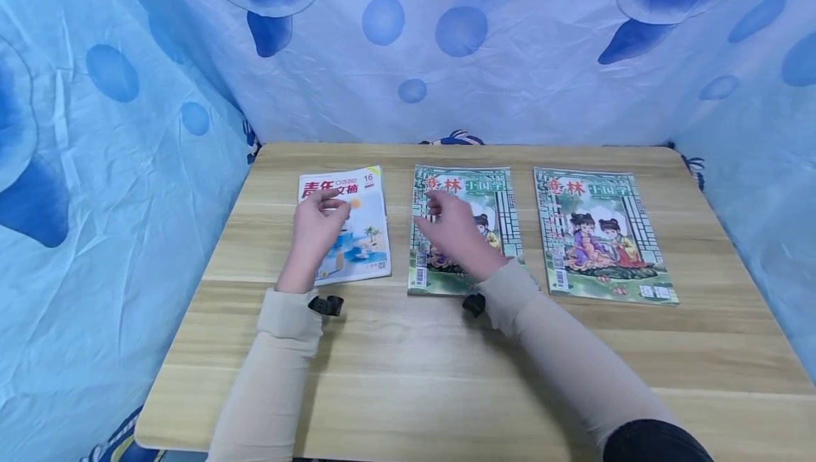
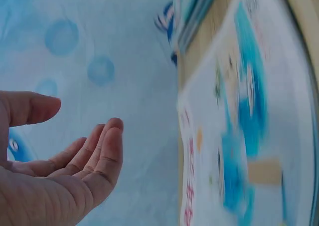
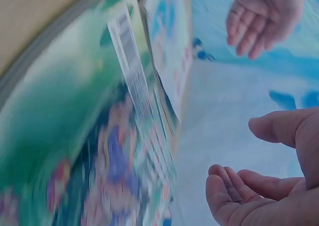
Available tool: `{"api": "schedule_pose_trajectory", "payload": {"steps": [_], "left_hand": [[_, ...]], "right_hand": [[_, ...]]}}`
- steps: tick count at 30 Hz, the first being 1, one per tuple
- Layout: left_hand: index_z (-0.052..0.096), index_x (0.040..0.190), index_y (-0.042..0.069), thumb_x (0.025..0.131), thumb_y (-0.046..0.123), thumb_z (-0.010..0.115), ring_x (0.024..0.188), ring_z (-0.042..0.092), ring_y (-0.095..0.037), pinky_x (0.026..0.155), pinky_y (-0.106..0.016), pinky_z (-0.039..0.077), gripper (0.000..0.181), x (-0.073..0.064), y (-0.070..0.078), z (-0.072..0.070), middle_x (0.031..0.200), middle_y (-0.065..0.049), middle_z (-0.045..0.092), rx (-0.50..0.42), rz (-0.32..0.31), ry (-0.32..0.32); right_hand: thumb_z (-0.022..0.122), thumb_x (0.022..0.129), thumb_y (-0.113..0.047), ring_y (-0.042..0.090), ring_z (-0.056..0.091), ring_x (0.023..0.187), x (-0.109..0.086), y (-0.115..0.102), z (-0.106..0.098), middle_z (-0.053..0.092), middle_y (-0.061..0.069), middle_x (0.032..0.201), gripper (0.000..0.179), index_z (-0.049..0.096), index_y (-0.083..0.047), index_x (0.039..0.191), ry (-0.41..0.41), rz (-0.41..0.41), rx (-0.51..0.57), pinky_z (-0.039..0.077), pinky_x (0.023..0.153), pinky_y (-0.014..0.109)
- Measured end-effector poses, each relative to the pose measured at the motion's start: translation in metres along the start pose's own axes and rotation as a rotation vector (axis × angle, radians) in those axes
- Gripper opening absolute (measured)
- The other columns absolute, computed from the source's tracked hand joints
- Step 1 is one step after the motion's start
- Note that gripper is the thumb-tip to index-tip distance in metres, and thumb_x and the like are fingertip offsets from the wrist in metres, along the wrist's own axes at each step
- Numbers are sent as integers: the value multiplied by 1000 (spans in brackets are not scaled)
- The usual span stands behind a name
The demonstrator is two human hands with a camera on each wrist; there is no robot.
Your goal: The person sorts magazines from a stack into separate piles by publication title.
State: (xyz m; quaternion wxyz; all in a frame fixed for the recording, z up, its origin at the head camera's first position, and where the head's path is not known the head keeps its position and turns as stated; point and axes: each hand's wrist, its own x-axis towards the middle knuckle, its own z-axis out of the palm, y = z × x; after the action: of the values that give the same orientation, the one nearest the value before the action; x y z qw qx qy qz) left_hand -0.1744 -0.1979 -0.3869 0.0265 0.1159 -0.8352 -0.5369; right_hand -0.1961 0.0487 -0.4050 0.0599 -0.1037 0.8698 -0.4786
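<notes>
My left hand (image 1: 316, 224) hovers over a white magazine (image 1: 360, 246) with red title characters and a blue beach picture. In the left wrist view the left hand (image 2: 75, 166) has thumb and fingers apart, nothing between them. Over the middle green magazine (image 1: 446, 283), my right hand (image 1: 455, 228) overlaps the cover picture of two children. The right wrist view shows the right hand (image 3: 264, 171) with a gap between thumb and softly bent fingers, and nothing in it. A matching green magazine (image 1: 605, 235) lies flat to the right.
All three magazines lie in a row on a wooden table (image 1: 395, 377). A blue sheet printed with whales and bubbles (image 1: 319, 93) hangs behind the table and along both sides. Small black devices (image 1: 328, 305) are strapped at both wrists.
</notes>
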Motion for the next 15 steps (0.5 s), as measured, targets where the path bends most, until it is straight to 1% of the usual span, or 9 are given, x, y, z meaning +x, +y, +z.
{"api": "schedule_pose_trajectory", "payload": {"steps": [3, 5, 7, 10, 12, 15], "left_hand": [[54, 142, 3, 98, 21, 67, 104, 64, -25, 87, -35, 54, 49, -7, 4, 12, 119, -11, 64, -49, 25, -22], [53, 142, 3, 98, 22, 68, 106, 63, -24, 89, -35, 53, 50, -10, 6, 18, 120, -10, 64, -59, 40, -35], [54, 142, 3, 98, 22, 69, 107, 62, -25, 90, -37, 53, 50, -13, 6, 23, 122, -11, 64, -48, 58, -44], [55, 139, 2, 97, 21, 70, 107, 62, -25, 91, -39, 53, 49, -16, 5, 29, 123, -12, 64, -53, 68, -58], [55, 139, 1, 97, 21, 70, 108, 62, -26, 90, -40, 54, 49, -18, 5, 34, 125, -14, 63, -50, 74, -68], [54, 138, 1, 96, 21, 71, 110, 62, -26, 91, -40, 54, 50, -19, 3, 40, 129, -17, 62, -51, 69, -85]], "right_hand": [[72, 95, -17, 26, 59, 113, -9, 9, -20, 60, 18, 128, 57, 50, 3, 145, 46, 13, 67, 51, 96, 37], [71, 96, -17, 29, 58, 116, -16, 15, -31, 59, 18, 129, 56, 51, 2, 144, 81, 19, 105, 51, 97, 37], [71, 97, -18, 29, 57, 120, -23, 22, -41, 58, 16, 132, 55, 51, 0, 145, 121, 21, 123, 51, 98, 35], [73, 96, -19, 28, 56, 122, -36, 31, -52, 58, 13, 135, 54, 53, -3, 145, 176, 23, 137, 51, 98, 35], [73, 96, -20, 26, 56, 123, -44, 37, -58, 58, 11, 136, 55, 54, -5, 145, 204, 27, 138, 50, 99, 34], [74, 95, -20, 26, 56, 123, -53, 46, -65, 59, 12, 136, 54, 55, -4, 143, 232, 34, 145, 49, 102, 35]]}}
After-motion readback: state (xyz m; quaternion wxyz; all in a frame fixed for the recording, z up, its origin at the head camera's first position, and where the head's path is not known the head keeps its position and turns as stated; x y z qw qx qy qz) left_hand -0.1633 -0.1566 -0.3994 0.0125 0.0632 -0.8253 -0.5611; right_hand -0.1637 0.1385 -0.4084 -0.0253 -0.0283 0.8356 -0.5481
